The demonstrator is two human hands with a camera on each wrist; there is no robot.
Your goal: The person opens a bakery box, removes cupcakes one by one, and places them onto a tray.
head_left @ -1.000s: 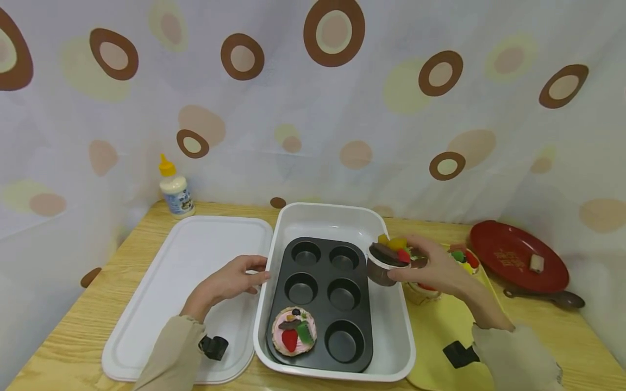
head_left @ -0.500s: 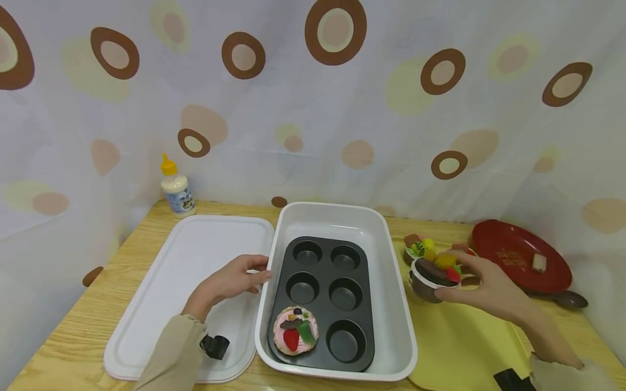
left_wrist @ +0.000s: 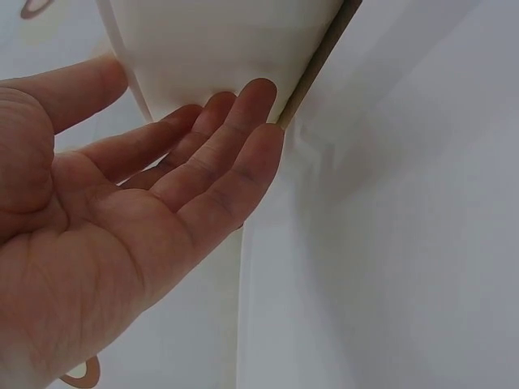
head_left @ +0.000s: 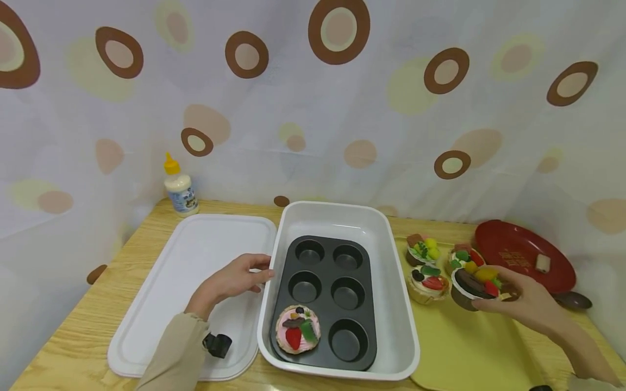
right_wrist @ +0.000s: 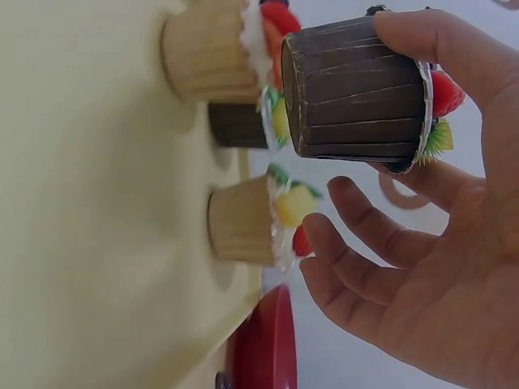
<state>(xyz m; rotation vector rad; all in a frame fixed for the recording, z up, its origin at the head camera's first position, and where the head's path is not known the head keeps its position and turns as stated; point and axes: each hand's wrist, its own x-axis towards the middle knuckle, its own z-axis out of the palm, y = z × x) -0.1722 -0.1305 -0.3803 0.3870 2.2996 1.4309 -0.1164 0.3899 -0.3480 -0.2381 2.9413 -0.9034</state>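
Note:
My right hand [head_left: 533, 301] pinches a toy cupcake [right_wrist: 357, 89] in a dark pleated cup between thumb and finger, held above a yellow tray [head_left: 469, 347]. Chocolate pieces and fruit top it. Three other cupcakes, one of them a strawberry-topped cupcake [head_left: 427, 283], stand at the tray's back. My left hand [head_left: 235, 282] rests its loosely extended fingers against the left side of a white tub [head_left: 393, 320]. Inside the tub lies a black muffin tin [head_left: 323, 320]; a pink-topped cupcake [head_left: 297, 330] sits in its near-left cup, and its other cups are bare.
Left of the tub lies a white lid-like tray [head_left: 195, 260], with a yellow-capped bottle [head_left: 182, 190] behind it. At the right, a red plate [head_left: 555, 271] holding a small pale block [head_left: 542, 263] leans near the wall, a dark spoon [head_left: 574, 300] beside it.
My right hand has carried the dark-cupped cupcake rightward from the tub's right edge to over the yellow tray, uncovering the cupcakes behind. My left hand has stayed at the tub's side.

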